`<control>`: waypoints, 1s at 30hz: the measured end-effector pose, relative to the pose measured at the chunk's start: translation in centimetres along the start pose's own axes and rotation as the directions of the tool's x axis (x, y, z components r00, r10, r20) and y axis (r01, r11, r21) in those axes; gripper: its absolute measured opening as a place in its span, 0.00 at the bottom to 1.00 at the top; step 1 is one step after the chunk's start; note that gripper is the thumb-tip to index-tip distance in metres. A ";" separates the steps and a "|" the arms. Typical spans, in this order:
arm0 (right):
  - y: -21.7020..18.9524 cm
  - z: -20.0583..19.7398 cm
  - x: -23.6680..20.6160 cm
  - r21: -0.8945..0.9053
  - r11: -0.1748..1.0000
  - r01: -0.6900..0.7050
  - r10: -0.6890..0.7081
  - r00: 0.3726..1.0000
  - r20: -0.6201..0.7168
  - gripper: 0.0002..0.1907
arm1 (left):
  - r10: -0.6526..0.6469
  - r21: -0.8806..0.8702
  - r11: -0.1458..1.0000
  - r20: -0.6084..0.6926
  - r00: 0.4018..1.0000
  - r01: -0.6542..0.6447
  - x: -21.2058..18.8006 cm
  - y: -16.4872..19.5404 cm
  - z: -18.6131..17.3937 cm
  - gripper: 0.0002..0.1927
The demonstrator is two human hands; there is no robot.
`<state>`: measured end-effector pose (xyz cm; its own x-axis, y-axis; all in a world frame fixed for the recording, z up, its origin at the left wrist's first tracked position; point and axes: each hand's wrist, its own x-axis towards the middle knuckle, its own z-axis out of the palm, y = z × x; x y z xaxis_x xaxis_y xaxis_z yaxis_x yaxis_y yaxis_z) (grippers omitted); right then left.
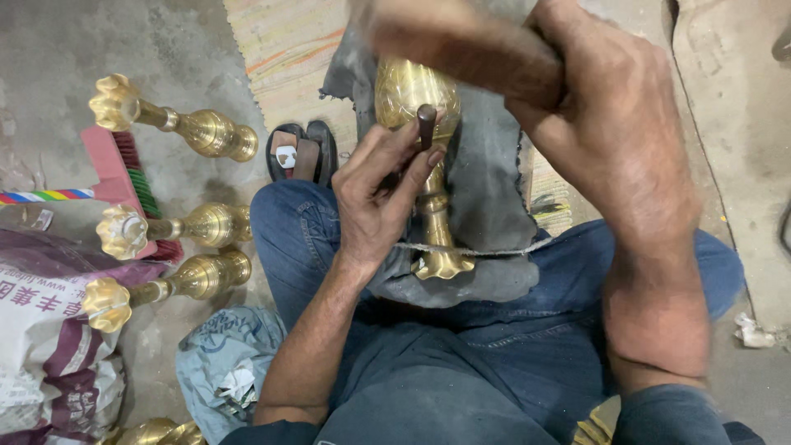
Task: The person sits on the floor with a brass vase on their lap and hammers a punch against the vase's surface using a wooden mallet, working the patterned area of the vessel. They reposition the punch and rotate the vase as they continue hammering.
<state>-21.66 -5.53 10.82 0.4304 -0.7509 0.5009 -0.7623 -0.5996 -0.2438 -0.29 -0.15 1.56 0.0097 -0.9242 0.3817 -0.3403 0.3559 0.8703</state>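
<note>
A brass vase (416, 99) lies lengthwise on a dark grey cloth pad (486, 189) across my lap, its flared foot toward me and tied down by a thin cord (486, 250). My left hand (381, 191) pinches a short dark metal punch (426, 124) upright against the vase body. My right hand (606, 107) is raised over it, gripping a wooden hammer handle (461, 41) that is blurred with motion.
Three finished brass vases (177, 124) (173, 227) (161, 288) lie on the concrete floor at left, beside a red brush (124, 169). A printed sack (49, 330) and crumpled blue cloth (222, 363) sit near my left knee. A sandal (301, 152) rests beyond my leg on a striped mat (288, 41).
</note>
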 end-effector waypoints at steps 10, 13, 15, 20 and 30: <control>1.3 0.0 -1.2 -0.088 0.994 0.071 -0.077 0.995 -0.070 0.14 | -0.007 -0.046 0.999 -0.061 0.998 0.004 -0.4 0.0 -0.1 0.19; 1.4 -0.3 -1.3 -0.171 0.978 0.120 -0.130 0.990 -0.046 0.15 | 0.039 0.018 0.999 -0.094 0.995 -0.037 -0.5 -0.3 0.1 0.18; 1.1 -0.2 -1.3 -0.213 0.967 0.138 -0.152 0.987 -0.052 0.14 | 0.013 -0.027 1.000 -0.093 0.996 -0.016 -0.4 -0.6 0.3 0.15; 0.4 -0.3 -1.0 -0.190 0.981 0.037 -0.076 0.977 -0.199 0.12 | 0.008 -0.013 1.000 -0.090 0.996 -0.009 -0.4 -0.8 0.2 0.16; 1.0 -0.2 -0.7 -0.169 0.985 0.042 -0.049 0.998 -0.036 0.12 | 0.029 -0.028 0.999 -0.075 0.997 -0.031 0.0 -0.5 0.2 0.18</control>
<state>-22.85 -5.53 10.36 0.4492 -0.7102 0.5420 -0.8143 -0.5750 -0.0786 -0.33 -0.39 1.03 0.0698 -0.9005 0.4292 -0.3140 0.3886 0.8663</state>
